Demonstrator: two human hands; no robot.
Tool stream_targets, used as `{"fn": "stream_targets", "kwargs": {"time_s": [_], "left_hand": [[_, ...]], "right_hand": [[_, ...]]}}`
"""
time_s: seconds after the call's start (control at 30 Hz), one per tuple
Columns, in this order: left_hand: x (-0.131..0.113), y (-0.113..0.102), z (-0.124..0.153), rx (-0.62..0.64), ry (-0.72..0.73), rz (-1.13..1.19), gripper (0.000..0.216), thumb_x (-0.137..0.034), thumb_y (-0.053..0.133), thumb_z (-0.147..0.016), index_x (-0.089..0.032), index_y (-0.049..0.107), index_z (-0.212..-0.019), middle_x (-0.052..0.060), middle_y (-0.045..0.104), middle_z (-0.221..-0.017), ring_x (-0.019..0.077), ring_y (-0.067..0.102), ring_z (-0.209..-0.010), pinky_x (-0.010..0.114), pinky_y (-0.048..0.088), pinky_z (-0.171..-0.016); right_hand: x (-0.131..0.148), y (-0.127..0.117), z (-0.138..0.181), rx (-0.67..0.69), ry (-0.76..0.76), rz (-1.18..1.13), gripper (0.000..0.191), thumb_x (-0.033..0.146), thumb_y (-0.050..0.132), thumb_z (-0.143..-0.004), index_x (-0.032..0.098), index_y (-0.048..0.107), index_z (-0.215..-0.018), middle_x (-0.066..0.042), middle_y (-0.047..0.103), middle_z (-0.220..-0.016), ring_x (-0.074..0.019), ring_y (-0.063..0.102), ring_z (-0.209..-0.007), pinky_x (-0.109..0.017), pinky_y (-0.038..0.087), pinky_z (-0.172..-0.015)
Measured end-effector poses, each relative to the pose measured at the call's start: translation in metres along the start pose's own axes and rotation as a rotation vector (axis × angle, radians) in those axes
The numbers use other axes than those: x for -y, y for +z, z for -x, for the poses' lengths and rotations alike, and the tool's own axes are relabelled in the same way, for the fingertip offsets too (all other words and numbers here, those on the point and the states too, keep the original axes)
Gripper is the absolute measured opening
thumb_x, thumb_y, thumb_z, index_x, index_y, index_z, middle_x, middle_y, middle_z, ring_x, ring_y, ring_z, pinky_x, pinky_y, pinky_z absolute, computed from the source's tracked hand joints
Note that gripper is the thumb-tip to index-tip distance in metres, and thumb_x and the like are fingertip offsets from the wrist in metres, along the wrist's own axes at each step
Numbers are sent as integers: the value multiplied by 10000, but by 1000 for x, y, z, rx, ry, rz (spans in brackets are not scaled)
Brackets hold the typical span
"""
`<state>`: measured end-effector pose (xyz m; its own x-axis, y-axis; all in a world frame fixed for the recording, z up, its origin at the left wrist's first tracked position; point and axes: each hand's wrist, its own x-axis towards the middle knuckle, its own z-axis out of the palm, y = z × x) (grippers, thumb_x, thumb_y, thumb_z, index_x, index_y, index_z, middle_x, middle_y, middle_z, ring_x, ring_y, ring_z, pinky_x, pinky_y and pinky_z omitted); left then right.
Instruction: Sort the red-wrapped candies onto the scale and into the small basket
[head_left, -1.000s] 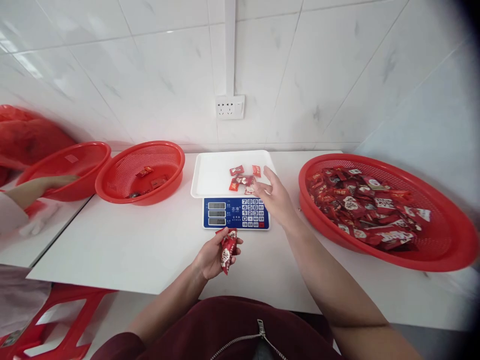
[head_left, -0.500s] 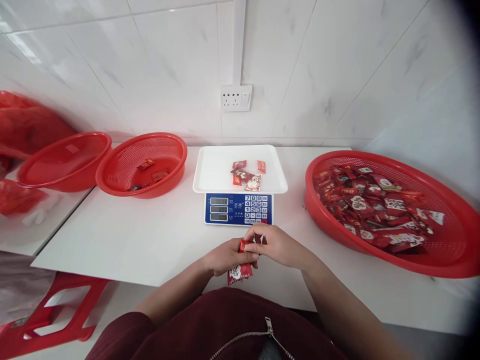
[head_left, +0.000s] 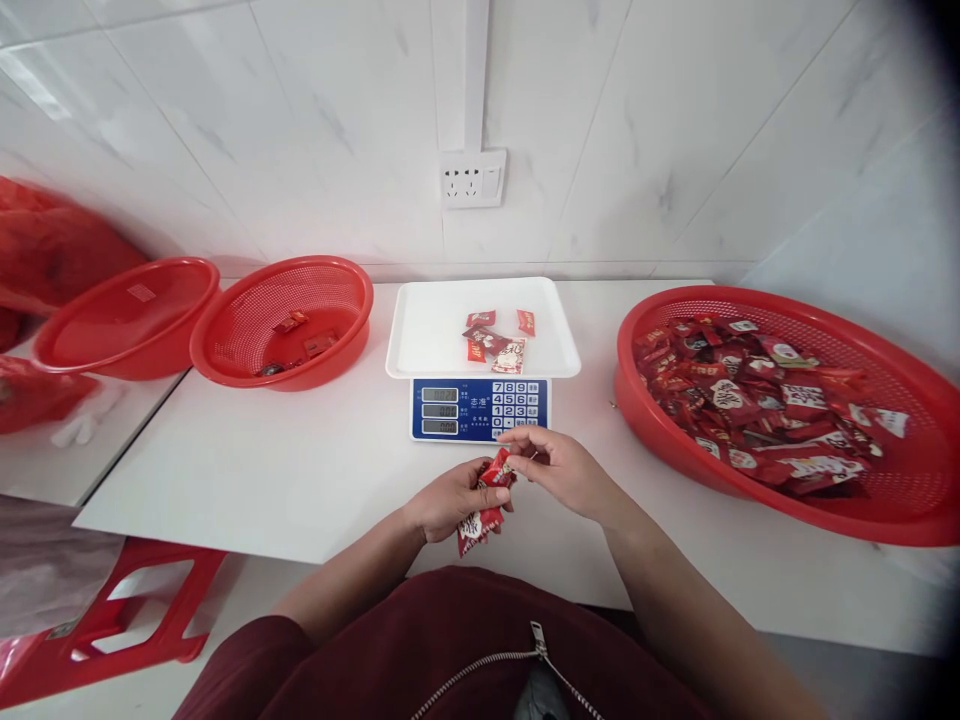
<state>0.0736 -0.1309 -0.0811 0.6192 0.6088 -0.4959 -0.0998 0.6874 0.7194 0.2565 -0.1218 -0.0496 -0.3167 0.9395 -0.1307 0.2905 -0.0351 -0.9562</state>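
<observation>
My left hand (head_left: 448,497) is closed round a small bunch of red wrapped candies (head_left: 480,518) just in front of the scale. My right hand (head_left: 559,465) meets it and pinches one red candy (head_left: 501,468) at the top of the bunch. The white tray (head_left: 427,335) of the blue-faced scale (head_left: 480,408) holds several red candies (head_left: 495,338). A big red mesh basket (head_left: 885,510) at the right is full of the same candies.
A smaller red mesh basket (head_left: 247,340) with a few candies stands left of the scale, and a red plastic bowl (head_left: 112,330) beside it on a neighbouring table. A red stool (head_left: 112,620) stands below left. A wall socket (head_left: 472,178) is above the scale.
My right hand came back from the scale tray to my left hand and now pinches a candy from the bunch. A person's arm at the far left bowl has gone from view.
</observation>
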Motion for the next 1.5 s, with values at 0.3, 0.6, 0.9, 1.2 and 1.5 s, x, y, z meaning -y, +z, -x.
{"fn": "stream_targets", "kwargs": {"time_s": [0.3,0.6,0.9,1.2,1.5], "left_hand": [[-13,2,3,-97,101,260,367,-261,761,-680,-186,564,-980,-15,637,-849,103,640,-700,177,516,-531],[-23,6,15,-63,184,270,653,-16,725,-599,-257,503,-1164,-7,678,-975,160,679,-886,293,534,-787],[-77,-11,-15,-264,722,-36,758,-115,761,-663,-286,396,-1306,4,642,-976,156,635,-884,318,509,-792],[-165,-35,-70,-595,914,-534,426,-121,548,-814,-236,424,-1205,37,589,-1035,173,569,-1002,383,429,-947],[-179,-49,-50,-535,994,-496,270,-79,548,-772,-197,493,-1009,39,622,-974,135,612,-824,344,524,-810]], "right_hand": [[-10,-9,-2,-231,24,-294,305,421,713,-699,220,697,-928,-4,651,-772,-137,570,-673,-304,516,-635],[-14,-10,-1,-330,81,-513,322,431,770,-636,226,691,-872,-1,684,-779,-127,591,-673,-277,484,-630],[-19,-9,6,-331,115,-577,247,423,767,-628,278,712,-820,28,642,-669,-130,540,-577,-289,433,-569],[-23,-8,16,-305,76,-521,133,442,711,-696,378,717,-812,14,647,-725,-197,536,-618,-381,442,-624],[-28,-11,23,-307,110,-495,84,439,696,-692,436,709,-775,-12,639,-736,-230,520,-639,-417,440,-651]]}}
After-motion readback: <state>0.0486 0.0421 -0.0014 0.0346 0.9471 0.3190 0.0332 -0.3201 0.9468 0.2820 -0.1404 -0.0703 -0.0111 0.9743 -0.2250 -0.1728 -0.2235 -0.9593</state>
